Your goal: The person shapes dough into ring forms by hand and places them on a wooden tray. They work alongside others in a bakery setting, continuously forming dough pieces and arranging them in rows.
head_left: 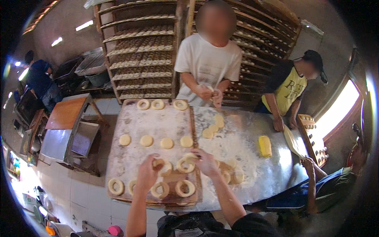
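My right hand point(206, 162) pinches the far-right rim of a round dough ring point(181, 166), hole upward, near the right edge of the floured board point(154, 122). My left hand point(147, 170) meets a second ring point(169, 170); grip undetermined. Open board lies beyond the dough discs point(166, 143). Metal worktop point(252, 122) extends right; tray racks point(140, 52) stand behind.

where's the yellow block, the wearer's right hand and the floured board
yellow block point(265, 146): head view, middle of its upper face
right hand point(205, 162): head view, back of the hand
floured board point(156, 123): head view, bare surface between the rows of dough
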A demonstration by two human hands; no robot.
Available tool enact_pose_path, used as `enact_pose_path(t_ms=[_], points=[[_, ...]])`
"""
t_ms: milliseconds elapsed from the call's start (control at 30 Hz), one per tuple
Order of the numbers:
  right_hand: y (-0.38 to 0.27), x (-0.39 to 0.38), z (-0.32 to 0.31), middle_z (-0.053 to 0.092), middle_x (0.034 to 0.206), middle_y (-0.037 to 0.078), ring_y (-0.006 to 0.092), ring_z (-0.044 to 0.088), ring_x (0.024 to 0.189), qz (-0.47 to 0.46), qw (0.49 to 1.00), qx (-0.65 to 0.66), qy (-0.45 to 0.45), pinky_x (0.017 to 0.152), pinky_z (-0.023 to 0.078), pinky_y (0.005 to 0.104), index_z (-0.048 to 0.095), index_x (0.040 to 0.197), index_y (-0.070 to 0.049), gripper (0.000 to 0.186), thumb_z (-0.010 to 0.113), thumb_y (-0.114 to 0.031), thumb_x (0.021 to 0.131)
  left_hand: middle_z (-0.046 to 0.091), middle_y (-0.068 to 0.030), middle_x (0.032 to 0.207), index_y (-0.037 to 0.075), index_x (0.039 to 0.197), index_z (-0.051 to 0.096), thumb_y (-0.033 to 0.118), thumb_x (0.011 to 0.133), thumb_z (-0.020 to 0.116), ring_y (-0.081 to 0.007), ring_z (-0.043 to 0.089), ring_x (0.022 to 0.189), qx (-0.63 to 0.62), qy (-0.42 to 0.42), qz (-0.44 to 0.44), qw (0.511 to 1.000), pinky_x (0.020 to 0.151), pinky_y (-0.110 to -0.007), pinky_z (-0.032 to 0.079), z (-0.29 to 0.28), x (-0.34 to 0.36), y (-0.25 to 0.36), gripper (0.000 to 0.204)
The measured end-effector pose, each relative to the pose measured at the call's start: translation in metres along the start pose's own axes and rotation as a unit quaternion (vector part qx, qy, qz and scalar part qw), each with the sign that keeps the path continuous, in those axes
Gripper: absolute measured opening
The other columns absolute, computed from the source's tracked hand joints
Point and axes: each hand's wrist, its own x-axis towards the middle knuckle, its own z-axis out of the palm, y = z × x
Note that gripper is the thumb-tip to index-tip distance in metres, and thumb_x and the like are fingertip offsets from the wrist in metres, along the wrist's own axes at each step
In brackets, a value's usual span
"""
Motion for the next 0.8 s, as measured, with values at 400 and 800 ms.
enact_pose_path(t_ms=[400, 800], points=[[0.157, -0.093, -0.199, 0.064, 0.11, 0.019, 0.0387, 0.058, 0.109, 0.162, 0.918, -0.356, 0.069, 0.092, 0.048, 0.0485, 0.069, 0.108, -0.008, 0.038, 0.081, -0.024, 0.076, 0.061, -0.0167, 0.113, 0.008, 0.115, 0.064, 0.013, 0.083, 0.071, -0.0332, 0.06, 0.109, 0.193, -0.111, 0.127, 0.967, 0.091, -0.041, 0.049, 0.286, 0.065, 0.066, 0.033], [0.083, -0.112, -0.237, 0.055, 0.091, 0.001, 0.0104, 0.055, 0.081, 0.044, 0.976, 0.213, -0.017, 0.07, 0.048, 0.027, 0.051, 0.106, -0.006, 0.034, 0.073, 0.004, 0.082, 0.073, -0.0159, 0.102, 0.001, 0.119, 0.066, 0.029, 0.094, 0.071, -0.0217, 0.071, 0.088, -0.203, -0.216, -0.046, 0.954, 0.078, -0.033, 0.056, 0.269, -0.039, 0.184, 0.038]])
